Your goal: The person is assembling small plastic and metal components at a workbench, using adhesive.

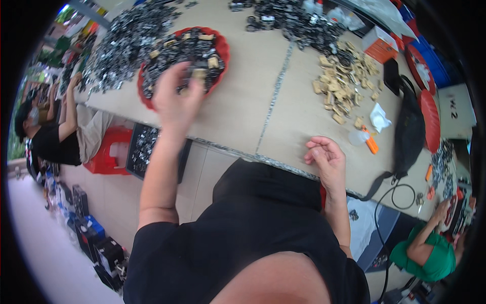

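Observation:
My left hand is over the near side of a red scalloped plate, its fingers bent and smeared by motion. A blurred brass-coloured block shows at its fingertips; I cannot tell whether it is gripped or lies below. The plate is heaped with small dark metal parts and a few brass-coloured blocks. Close to the table's front edge, my right hand is loosely curled, fingers apart, with nothing visible in it. Beyond it spreads a pile of brass-coloured blocks, like small padlock bodies.
Piles of dark metal parts cover the table's far left and far middle. At right are an orange-handled tool, white crumpled paper, a black bag and an orange-white box. Co-workers sit left and right.

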The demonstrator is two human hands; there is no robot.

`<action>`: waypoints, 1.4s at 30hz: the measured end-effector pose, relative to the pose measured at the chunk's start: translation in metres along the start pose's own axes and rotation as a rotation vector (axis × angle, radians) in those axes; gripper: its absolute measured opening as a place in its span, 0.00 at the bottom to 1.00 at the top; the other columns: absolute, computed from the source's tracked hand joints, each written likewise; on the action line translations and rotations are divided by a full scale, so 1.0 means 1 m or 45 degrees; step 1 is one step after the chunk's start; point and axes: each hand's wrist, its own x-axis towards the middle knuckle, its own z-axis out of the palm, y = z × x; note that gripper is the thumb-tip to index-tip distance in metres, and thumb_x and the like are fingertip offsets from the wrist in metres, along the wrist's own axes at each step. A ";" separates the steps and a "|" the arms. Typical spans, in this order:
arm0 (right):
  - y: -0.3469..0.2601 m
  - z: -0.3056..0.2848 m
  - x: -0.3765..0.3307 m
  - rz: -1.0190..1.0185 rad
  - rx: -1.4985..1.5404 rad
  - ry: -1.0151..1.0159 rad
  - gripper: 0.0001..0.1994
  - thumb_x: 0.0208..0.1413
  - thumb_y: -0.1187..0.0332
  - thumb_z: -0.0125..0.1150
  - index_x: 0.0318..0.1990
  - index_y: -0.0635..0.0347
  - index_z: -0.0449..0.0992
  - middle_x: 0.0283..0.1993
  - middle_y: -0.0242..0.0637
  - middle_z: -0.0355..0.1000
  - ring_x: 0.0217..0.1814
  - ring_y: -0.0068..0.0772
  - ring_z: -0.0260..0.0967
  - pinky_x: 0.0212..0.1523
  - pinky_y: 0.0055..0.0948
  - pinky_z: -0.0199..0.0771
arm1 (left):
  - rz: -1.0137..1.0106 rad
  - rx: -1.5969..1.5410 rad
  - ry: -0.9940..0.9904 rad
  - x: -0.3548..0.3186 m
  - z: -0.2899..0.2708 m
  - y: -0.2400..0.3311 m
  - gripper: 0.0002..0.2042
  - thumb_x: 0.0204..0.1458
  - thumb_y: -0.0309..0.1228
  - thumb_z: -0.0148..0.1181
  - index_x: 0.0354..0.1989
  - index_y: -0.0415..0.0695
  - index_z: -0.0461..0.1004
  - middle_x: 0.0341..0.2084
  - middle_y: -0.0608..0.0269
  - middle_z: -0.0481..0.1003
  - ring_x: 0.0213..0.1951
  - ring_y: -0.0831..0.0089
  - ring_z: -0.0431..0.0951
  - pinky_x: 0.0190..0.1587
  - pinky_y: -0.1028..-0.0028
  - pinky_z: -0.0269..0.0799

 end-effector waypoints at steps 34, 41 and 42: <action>-0.018 -0.045 0.006 -0.359 0.137 0.403 0.16 0.54 0.74 0.53 0.50 0.68 0.64 0.43 0.39 0.67 0.37 0.25 0.67 0.40 0.22 0.67 | -1.184 -1.632 -1.129 -0.042 0.125 0.069 0.08 0.53 0.24 0.51 0.41 0.36 0.68 0.33 0.55 0.74 0.36 0.70 0.75 0.39 0.76 0.73; -0.010 -0.020 0.023 -0.320 0.647 0.399 0.12 0.54 0.74 0.53 0.46 0.65 0.66 0.39 0.36 0.68 0.33 0.22 0.66 0.34 0.19 0.66 | -1.404 -1.789 -1.194 -0.065 0.103 0.071 0.15 0.52 0.23 0.52 0.49 0.33 0.65 0.36 0.54 0.73 0.40 0.69 0.75 0.44 0.75 0.73; -0.008 -0.019 0.025 -0.333 0.668 0.369 0.12 0.54 0.74 0.53 0.45 0.65 0.66 0.39 0.36 0.68 0.33 0.22 0.66 0.34 0.19 0.66 | -1.358 -1.779 -1.195 -0.067 0.102 0.071 0.16 0.52 0.23 0.52 0.49 0.33 0.64 0.36 0.54 0.73 0.40 0.69 0.75 0.44 0.75 0.73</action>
